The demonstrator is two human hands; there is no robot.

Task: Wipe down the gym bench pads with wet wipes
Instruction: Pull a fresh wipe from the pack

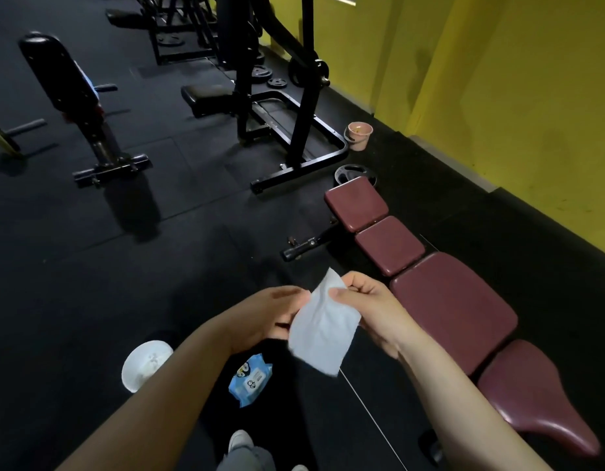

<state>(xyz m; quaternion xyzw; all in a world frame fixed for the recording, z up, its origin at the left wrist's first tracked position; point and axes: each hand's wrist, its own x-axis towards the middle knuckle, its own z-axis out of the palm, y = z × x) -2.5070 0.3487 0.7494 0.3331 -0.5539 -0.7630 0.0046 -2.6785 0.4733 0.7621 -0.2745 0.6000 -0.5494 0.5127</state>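
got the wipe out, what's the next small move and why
Probably carry the white wet wipe right and down onto the large maroon bench pad. Both the left hand and right hand pinch it in the air, already unfolded, and no pad is touched yet.

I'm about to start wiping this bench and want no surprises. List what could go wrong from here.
1. The wet wipe hangs partly folded between the left hand and right hand; unopened, it would likely cover little of the maroon bench pads.
2. The wipes pack and white bowl lie on the dark floor by the shoe; a step could kick them.
3. The pads have gaps that a quick pass may skip.
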